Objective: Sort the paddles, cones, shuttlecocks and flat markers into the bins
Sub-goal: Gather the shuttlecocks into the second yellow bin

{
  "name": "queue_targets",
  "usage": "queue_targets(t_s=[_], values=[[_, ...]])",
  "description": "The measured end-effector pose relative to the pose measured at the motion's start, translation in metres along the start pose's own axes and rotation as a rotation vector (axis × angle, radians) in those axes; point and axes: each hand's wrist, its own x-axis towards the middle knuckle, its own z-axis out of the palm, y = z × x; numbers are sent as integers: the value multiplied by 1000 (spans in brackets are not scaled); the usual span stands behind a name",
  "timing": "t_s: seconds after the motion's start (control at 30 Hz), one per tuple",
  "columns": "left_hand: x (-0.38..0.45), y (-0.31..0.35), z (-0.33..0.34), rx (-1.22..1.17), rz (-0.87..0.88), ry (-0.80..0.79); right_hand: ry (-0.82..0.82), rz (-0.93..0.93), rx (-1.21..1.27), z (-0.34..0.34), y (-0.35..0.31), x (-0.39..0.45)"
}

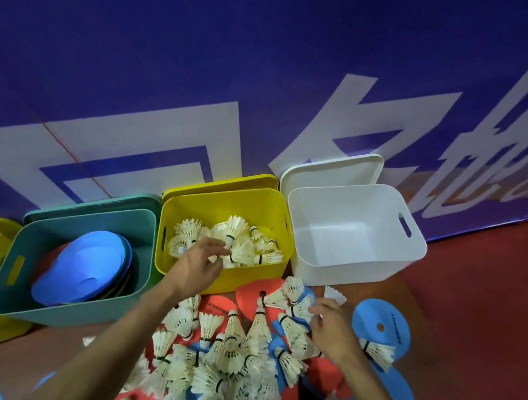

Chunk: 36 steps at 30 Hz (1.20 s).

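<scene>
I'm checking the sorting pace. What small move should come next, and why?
Probably the left hand lets go over the yellow bin, where shuttlecocks already lie, and comes back to the floor pile of shuttlecocks. The right hand already fingers one there, so it likely lifts that next.

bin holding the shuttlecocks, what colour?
Yellow: the yellow bin holds the shuttlecocks. Head view, the only view, shows it.

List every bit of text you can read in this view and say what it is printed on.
Nothing can be quoted with certainty.
Blue banner: large white characters, cut off and skewed, not readable.
Round blue flat marker: a small dark printed line, too small to read.
Red flat marker: a small dark printed line, blurred, unreadable.
</scene>
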Motion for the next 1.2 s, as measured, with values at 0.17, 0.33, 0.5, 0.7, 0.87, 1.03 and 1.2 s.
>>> queue_targets(t_s=[0.17,0.33,0.5,0.7,0.87,1.03,1.2], values=[[-57,-10,21,-70,-35,27,-179,-153,-337,1,-36,36],[-82,-7,45,-116,-15,26,-341,-51,-546,7,-44,57],[-77,3,61,-89,19,-52,-300,-97,-473,6,-24,61],[-35,19,85,119,24,-266,-103,-264,-246,-6,0,35],[-1,22,117,369,139,-368,133,-238,-41,-13,26,-1],[27,17,142,520,176,-478,164,-70,110,-7,50,-19],[45,15,155,548,173,-623,209,-117,169,-3,51,-15]])
